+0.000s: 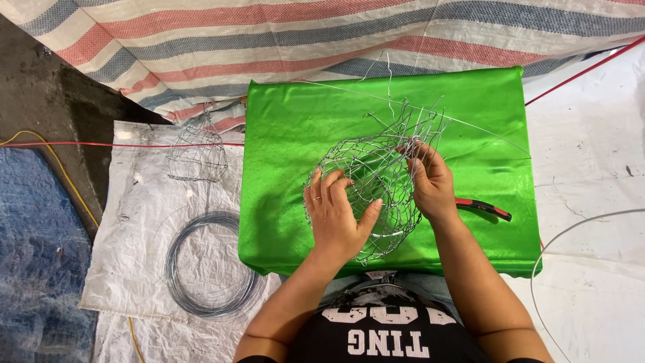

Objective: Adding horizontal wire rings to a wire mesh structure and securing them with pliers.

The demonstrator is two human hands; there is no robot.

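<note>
Two hands (339,215) on empty wire basket (373,178)

A shiny green cloth (295,134) covers the worktop, with a silver-grey wire mesh basket (369,181) on it. Beyond the cloth lies a tarpaulin (269,40) striped red, blue and white; pliers (484,207) on the cloth have red-and-black handles.

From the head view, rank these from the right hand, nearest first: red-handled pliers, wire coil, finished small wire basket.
Measured from the right hand:
1. Red-handled pliers, just beside the wrist on the green cloth.
2. Small wire basket, far off to the left on the white sack.
3. Wire coil, lower left, slightly farther.
</note>
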